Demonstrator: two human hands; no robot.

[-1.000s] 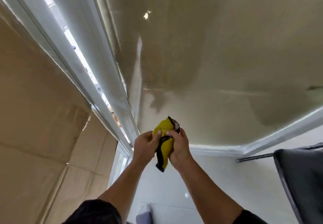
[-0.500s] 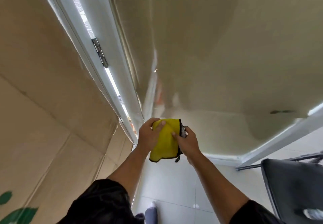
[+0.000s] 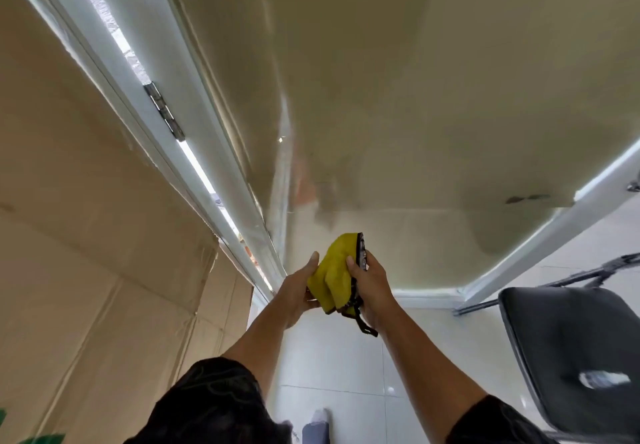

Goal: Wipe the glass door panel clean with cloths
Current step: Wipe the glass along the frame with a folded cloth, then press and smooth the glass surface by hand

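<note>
Cloth (image 3: pixel 334 267), yellow and plush with a black-stitched hem, bunched between both hands before the lower left corner of the glass door panel (image 3: pixel 381 97), smooth, reflective and smeared in patches. Left hand (image 3: pixel 298 291) cupped beneath, thumb raised, gripping the folds; right hand (image 3: pixel 372 281) pinching the hemmed edge, thumb on top. Forearms stretched forward. White frame (image 3: pixel 221 166) with metal hinge (image 3: pixel 164 111) at left, flat cardboard (image 3: pixel 86 201) beside it; black padded chair (image 3: pixel 571 357) at right.

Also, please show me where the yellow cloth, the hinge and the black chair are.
Cloth (image 3: pixel 334 270): head view, middle of its yellow fold.
Hinge (image 3: pixel 163 111): head view, its metal middle.
Chair (image 3: pixel 571 343): head view, black seat.
</note>
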